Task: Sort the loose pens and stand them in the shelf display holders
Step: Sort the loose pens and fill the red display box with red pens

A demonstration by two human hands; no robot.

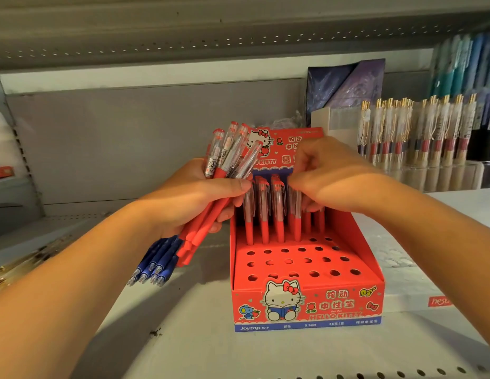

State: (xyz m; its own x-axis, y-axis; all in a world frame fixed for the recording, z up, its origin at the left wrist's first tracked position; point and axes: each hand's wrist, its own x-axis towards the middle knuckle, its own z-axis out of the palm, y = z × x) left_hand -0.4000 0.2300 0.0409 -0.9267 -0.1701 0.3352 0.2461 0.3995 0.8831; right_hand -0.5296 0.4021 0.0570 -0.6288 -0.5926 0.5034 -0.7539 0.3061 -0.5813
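Observation:
A red cartoon-cat display holder (pixel 306 302) stands on the shelf, its stepped top full of round holes. Several red pens (pixel 265 212) with clear caps stand in its back rows. My left hand (pixel 194 198) grips a bundle of loose pens (pixel 224 170), red ones on top and blue ones (pixel 156 266) sticking out below, tilted just left of the holder. My right hand (pixel 328 176) hovers over the back row with fingers curled, pinching the top of a standing red pen (pixel 295 203).
A clear holder of gold-clipped pens (pixel 416 132) stands at the right rear, with a purple packet (pixel 345 83) behind it. Blue and teal pens (pixel 462 64) hang at far right. The white shelf board (pixel 183 337) stretches under everything; an upper shelf overhangs.

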